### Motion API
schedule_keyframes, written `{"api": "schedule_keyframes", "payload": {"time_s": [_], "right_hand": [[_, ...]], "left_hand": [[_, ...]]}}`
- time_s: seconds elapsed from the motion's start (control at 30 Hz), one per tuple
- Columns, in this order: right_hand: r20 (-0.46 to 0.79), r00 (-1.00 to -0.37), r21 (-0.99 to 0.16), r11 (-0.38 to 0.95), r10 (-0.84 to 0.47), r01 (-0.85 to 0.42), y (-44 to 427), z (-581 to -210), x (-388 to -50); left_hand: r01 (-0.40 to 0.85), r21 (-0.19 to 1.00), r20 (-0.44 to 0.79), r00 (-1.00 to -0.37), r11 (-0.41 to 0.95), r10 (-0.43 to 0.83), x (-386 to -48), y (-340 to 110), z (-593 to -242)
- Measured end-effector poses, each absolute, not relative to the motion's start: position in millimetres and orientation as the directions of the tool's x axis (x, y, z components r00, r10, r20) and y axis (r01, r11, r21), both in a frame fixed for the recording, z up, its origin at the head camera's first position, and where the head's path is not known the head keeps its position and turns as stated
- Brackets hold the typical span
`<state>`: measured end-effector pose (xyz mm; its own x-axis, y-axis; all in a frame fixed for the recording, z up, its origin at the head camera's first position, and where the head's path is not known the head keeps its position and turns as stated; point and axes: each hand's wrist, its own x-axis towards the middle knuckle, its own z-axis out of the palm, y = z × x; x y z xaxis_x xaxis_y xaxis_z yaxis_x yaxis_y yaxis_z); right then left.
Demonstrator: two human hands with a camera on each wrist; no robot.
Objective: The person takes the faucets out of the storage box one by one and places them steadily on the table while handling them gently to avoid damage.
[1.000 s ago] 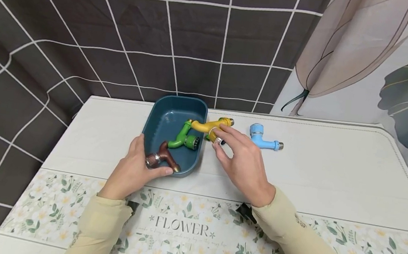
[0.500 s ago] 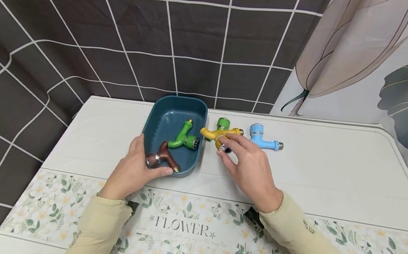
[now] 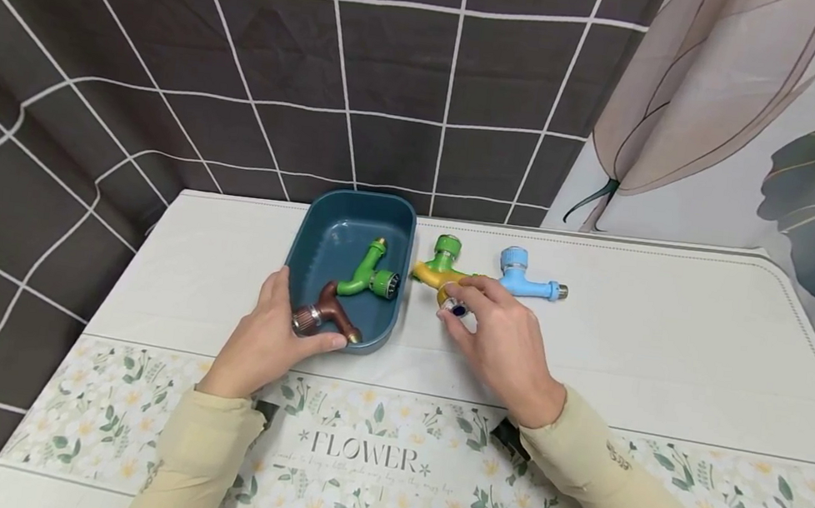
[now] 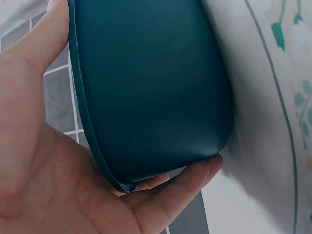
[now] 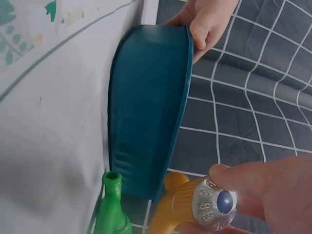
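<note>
My left hand (image 3: 264, 347) grips the near left corner of a dark teal plastic bin (image 3: 330, 233), its thumb on the front rim. The left wrist view shows its fingers against the bin's outer wall (image 4: 156, 92). Inside the bin lie a green tap (image 3: 360, 275) and a brown tap (image 3: 331, 310). My right hand (image 3: 506, 349) pinches a yellow tap (image 3: 432, 277) by its silver knob, which has a blue centre in the right wrist view (image 5: 214, 202). The yellow tap is just right of the bin, partly covering a second green tap (image 3: 447, 248).
A light blue tap (image 3: 522, 282) lies on the white table cover (image 3: 669, 342) to the right of the green one. A floral band printed "FLOWER" (image 3: 365, 452) runs along the front. Behind the table hangs a dark grid-patterned cloth (image 3: 396, 85).
The yellow tap, pinched in my right hand, has moved from over the bin's right rim rightward and toward me, beside the bin. My left hand has stayed on the bin.
</note>
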<state>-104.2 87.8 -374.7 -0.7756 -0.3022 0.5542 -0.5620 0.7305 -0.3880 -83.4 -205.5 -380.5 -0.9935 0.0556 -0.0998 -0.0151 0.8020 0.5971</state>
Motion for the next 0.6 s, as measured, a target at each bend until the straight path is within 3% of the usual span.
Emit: {"api": "schedule_keyframes", "payload": {"time_s": [0.6], "right_hand": [[0.418, -0.835, -0.364, 0.776, -0.358, -0.515, 78, -387, -104]], "left_hand": [[-0.021, 0.596, -0.105, -0.993, 0.802, 0.052, -84, -205, -380]]}}
